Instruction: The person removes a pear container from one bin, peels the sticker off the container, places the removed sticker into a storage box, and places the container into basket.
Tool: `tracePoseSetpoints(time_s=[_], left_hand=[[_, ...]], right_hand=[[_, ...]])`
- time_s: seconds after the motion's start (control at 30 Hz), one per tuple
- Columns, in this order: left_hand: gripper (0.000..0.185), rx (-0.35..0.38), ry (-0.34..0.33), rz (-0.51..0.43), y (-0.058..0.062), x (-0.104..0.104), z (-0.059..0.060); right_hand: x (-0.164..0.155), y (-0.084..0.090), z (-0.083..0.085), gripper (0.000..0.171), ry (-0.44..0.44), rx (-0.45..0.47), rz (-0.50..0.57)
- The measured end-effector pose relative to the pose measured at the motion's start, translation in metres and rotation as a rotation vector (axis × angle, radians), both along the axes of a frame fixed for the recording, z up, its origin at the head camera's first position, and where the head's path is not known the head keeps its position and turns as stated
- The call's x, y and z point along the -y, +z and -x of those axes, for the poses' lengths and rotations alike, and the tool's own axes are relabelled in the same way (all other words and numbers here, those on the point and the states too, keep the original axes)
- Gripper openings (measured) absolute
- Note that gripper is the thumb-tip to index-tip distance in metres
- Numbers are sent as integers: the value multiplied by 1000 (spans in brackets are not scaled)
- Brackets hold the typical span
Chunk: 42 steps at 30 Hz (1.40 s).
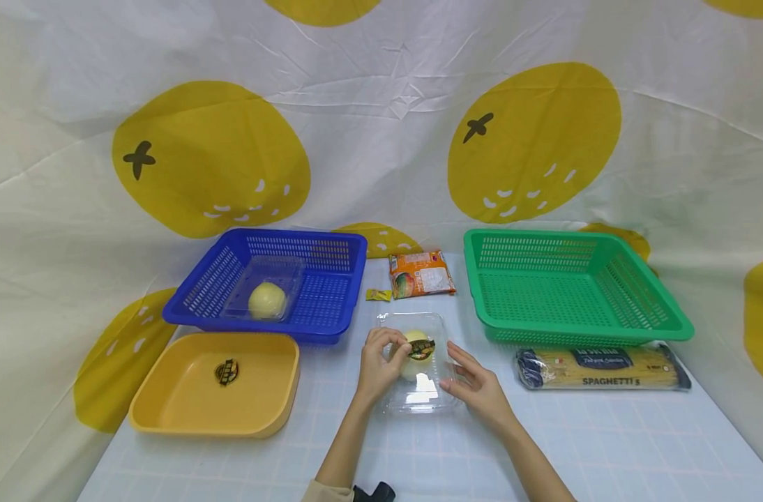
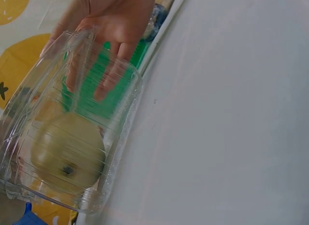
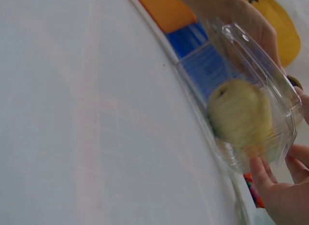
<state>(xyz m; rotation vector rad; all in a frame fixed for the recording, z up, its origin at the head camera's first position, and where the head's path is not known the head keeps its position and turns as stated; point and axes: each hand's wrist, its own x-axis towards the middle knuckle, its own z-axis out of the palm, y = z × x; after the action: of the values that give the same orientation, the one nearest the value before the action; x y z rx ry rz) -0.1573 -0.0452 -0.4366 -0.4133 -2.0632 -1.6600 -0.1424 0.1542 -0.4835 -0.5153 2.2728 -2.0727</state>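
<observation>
On the table in front of me, a clear plastic container (image 1: 413, 397) holds a pale yellow round fruit (image 2: 68, 152). My left hand (image 1: 380, 364) pinches the edge of a black-and-gold sticker (image 1: 421, 348) between thumb and finger at the container's top, over the fruit. At the container's right side, my right hand (image 1: 480, 392) touches the plastic with fairly straight fingers. The right wrist view shows the right hand's fingers (image 3: 260, 174) against the container and the left hand (image 3: 246, 27) behind it. Whether the sticker lies fully flat is hard to tell.
A blue basket (image 1: 265, 326) holds another clear container with a fruit. In front is a yellow tray (image 1: 187, 390) bearing a similar sticker. Beyond my hands lie an orange packet (image 1: 422, 274) and a small yellow packet (image 1: 378, 295). A green basket (image 1: 532, 293) stands behind a spaghetti pack (image 1: 601, 368).
</observation>
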Motion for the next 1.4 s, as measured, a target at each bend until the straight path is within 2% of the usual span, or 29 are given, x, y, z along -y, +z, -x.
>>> tracePoseSetpoints(time_s=[0.73,1.4], left_hand=[[8,22,0,-4,0,0,0],[7,-2,3,-10,1,1,1]], right_hand=[[-1,-2,1,65,3,39,9],[0,2,0,63,11,30,21]])
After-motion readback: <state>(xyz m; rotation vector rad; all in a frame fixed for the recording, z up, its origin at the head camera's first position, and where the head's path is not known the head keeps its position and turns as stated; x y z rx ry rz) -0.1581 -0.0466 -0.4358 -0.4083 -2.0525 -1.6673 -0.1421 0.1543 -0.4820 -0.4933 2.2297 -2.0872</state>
